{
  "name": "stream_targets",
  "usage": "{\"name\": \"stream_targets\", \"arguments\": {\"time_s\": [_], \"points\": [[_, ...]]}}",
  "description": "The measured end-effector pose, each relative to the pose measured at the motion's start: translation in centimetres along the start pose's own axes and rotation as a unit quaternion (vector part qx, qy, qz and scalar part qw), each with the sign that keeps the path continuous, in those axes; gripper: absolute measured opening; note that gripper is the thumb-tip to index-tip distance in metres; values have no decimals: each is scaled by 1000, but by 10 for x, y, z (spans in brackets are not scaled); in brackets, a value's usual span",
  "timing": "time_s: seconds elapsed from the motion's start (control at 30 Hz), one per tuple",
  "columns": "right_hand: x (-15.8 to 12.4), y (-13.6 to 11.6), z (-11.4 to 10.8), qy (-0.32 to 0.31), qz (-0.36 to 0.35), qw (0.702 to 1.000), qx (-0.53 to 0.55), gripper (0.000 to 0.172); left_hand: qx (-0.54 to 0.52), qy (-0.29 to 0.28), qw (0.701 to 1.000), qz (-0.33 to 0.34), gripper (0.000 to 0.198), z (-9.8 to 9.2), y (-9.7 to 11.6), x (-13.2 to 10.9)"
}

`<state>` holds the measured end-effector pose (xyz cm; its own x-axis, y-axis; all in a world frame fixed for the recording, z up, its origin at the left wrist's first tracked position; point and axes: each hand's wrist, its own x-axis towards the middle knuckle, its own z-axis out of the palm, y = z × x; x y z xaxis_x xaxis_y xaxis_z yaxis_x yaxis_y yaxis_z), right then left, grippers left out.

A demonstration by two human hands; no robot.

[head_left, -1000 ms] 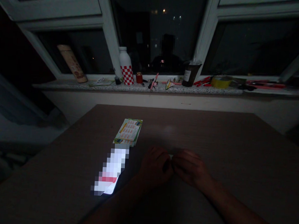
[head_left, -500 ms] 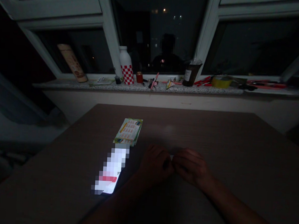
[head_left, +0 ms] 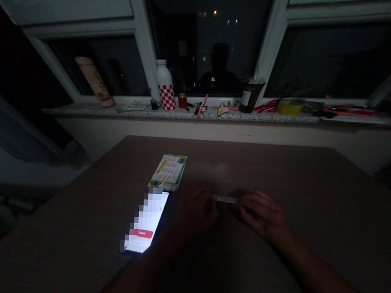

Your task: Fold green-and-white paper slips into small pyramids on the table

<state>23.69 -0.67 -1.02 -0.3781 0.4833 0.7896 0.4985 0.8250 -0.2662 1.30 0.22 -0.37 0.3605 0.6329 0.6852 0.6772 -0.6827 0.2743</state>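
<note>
Between my two hands runs a narrow pale paper strip (head_left: 225, 199), low over the table, with faint marks on it that are too dark to read. The fingers of my left hand (head_left: 197, 211) close on its left end. At its right end, the fingertips of my right hand (head_left: 260, 211) pinch it. Both ends are hidden behind the fingers. Left of my left hand lies a lit phone (head_left: 149, 218), its screen partly blurred out. Just beyond the phone is a small stack of printed cards (head_left: 168, 171).
The brown table (head_left: 279, 168) reaches a window sill (head_left: 131, 112). On the sill stand a tan bottle (head_left: 94, 82), a checkered bottle (head_left: 166, 90), a small red jar (head_left: 182, 101), a dark lidded cup (head_left: 249, 97) and a yellow tape roll (head_left: 289, 107). The room is dim.
My hands have moved apart, the left one leftward and the right one rightward. More of the pale paper strip shows between them. The phone and cards have stayed in place.
</note>
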Motion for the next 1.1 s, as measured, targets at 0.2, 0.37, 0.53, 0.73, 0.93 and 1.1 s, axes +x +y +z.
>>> {"name": "stream_targets", "arguments": {"time_s": [0.2, 0.37, 0.53, 0.73, 0.93, 1.1], "points": [[1, -6, 10, -21, -13, 999, 28, 18, -24, -53, 998, 39, 3, 8, 18, 3], [2, -9, 12, -31, -26, 999, 28, 13, -26, -69, 996, 42, 1, 12, 19, 2], [3, -11, 11, -34, -23, 999, 30, 13, -28, -67, 996, 43, 2, 13, 17, 2], [3, -10, 7, -16, -16, 999, 32, 18, -5, -62, 997, 41, 5, 8, 10, 4], [4, -6, 1, 9, -9, 1000, 27, 19, 5, -40, 999, 26, 4, 0, 3, 6], [6, -5, -5, 22, 2, 1000, 15, 21, 10, -26, 1000, -1, 6, -6, -4, 6]]}}
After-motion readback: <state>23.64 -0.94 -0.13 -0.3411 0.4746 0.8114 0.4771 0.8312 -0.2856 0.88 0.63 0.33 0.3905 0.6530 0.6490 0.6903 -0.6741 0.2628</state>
